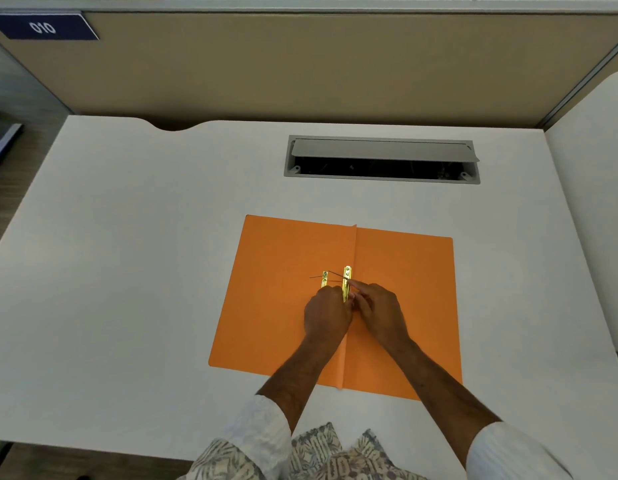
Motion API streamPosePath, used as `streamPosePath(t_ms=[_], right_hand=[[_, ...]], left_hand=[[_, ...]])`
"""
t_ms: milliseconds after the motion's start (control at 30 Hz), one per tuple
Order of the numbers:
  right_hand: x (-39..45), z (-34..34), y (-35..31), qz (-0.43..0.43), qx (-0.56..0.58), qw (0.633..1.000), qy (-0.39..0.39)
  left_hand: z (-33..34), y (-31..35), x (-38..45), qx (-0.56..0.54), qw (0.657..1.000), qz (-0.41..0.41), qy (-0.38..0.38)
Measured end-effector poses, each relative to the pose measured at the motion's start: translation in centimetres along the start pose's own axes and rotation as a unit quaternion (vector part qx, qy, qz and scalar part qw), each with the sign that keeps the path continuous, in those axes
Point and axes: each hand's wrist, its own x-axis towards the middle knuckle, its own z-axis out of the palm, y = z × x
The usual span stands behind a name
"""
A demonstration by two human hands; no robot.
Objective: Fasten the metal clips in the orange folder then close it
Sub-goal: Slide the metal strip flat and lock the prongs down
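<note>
I see the orange folder (404, 292) lying open and flat on the white desk (127, 271), a little to the right of the middle. Its centre fold runs from the far edge toward me, and both covers rest on the desk surface.

Near the fold, on the left cover, I see 2 brass-coloured metal clips (346, 282) side by side: a short strip on the left and a longer strip just beside the fold. 2 thin dark prongs (321, 276) stick out near the far ends of these strips and point to the left, slightly raised from the paper.

My left hand (326, 315) lies on the left cover with the fingers curled together over the near end of the short strip. I cannot tell if it really pinches the strip or only presses on it. My right hand (382, 315) comes from the right side of the fold; its thumb and first finger are closed together on a thin metal piece beside the longer strip. The 2 hands touch each other above the fold.

Behind the folder, well apart from it, there is a grey cable hatch (382, 160) in the desk with its lid tilted open. A beige partition (300, 71) stands at the far edge, with a blue label (44, 27) reading 010.
</note>
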Motion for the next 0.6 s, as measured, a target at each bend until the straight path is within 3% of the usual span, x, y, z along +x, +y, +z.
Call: streamPosePath(t_ms=[300,600], right_hand=[[-0.4,0.0,-0.6,0.022,-0.078,0.996,-0.024],[-0.4,-0.3,-0.9,0.062,-0.144,0.985,-0.075]], left_hand=[[-0.3,-0.3,-0.6,0.0,1.0,0.026,-0.008],[0.0,-1.9,1.3,-0.191,0.981,-0.015,0.036]])
